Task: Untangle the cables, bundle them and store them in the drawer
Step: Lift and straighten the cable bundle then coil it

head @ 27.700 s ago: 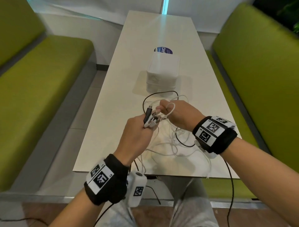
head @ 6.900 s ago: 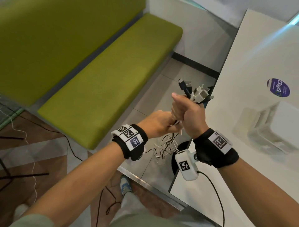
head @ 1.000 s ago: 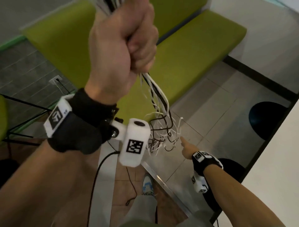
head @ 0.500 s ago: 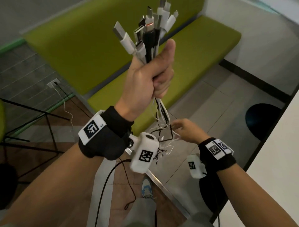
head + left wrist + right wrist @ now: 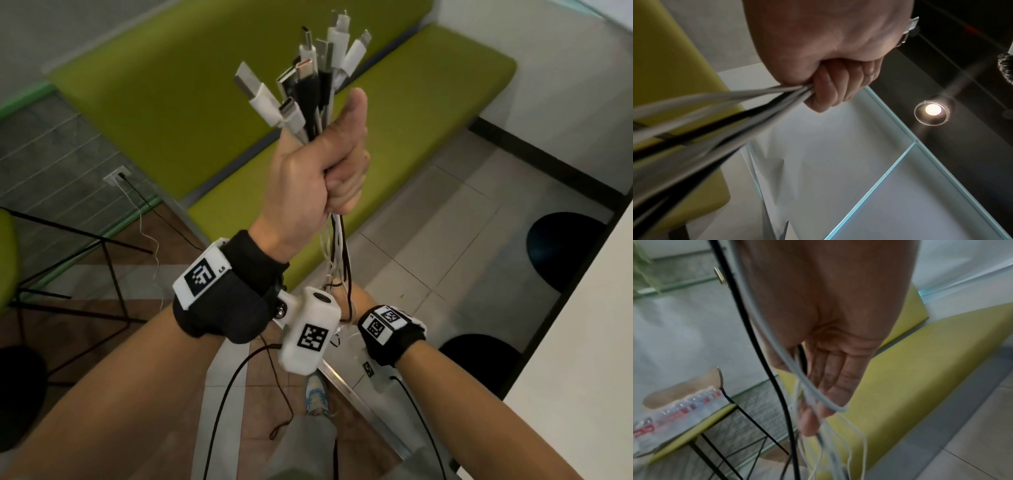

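Gripping the cables [image 5: 337, 246] vertically, left hand [image 5: 308, 178] keeps plugs upward.

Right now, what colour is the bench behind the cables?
Yellow-green; the bench shows best in the head view.

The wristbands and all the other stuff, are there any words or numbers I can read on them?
"LS": small letters beside the black-and-white square code on the left wristband.
Right wristband: square codes only; tiny marks by them are too small to read.
White camera block below the left wrist: a square code, no words.
Clear packet on the side stool: red and white print, too blurred to read.
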`<act>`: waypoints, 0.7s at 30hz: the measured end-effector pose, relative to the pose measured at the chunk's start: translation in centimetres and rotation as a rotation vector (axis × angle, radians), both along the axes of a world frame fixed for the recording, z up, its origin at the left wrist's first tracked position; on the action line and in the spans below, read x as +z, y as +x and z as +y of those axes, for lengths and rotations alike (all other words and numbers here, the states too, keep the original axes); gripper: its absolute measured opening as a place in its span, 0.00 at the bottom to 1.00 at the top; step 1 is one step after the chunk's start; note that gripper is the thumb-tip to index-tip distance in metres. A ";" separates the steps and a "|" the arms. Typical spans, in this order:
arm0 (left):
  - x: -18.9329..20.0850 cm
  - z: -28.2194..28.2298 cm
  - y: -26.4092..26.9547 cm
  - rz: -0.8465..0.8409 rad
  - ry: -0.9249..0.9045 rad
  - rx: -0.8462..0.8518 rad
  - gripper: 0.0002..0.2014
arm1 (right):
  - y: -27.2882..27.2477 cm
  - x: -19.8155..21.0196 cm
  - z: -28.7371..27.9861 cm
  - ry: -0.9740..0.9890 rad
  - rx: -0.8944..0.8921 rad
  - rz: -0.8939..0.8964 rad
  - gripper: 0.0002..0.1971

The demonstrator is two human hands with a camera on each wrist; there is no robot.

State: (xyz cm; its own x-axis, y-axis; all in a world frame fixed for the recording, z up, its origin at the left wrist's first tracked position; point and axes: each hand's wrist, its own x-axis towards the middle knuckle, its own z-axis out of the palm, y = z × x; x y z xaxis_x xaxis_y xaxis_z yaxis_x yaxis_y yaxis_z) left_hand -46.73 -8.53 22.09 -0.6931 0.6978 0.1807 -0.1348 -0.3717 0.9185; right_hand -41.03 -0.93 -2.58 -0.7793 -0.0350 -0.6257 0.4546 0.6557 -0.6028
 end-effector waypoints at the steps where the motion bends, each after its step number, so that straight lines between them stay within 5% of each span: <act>1: -0.1 0.0 0.0 -0.001 -0.004 0.003 0.27 | 0.1 -1.0 0.2 0.013 0.027 0.004 0.16; 4: 0.5 0.4 -0.2 0.025 0.022 0.011 0.25 | 1.1 -3.2 0.8 0.087 0.129 -0.064 0.09; 6: 1.3 0.6 -0.6 0.066 0.037 0.022 0.24 | 2.1 -5.2 1.5 0.137 0.190 -0.060 0.14; 11: 1.9 0.7 -0.8 0.098 0.048 0.034 0.22 | 2.9 -8.0 4.7 0.211 0.078 -0.080 0.17; 16: 2.6 0.8 -0.9 0.135 0.054 0.063 0.23 | 4.9 -8.6 7.3 0.303 0.111 -0.279 0.46; 21: 2.9 0.7 -1.2 0.155 0.069 0.064 0.24 | 6.5 -9.2 7.7 0.379 0.141 -0.346 0.51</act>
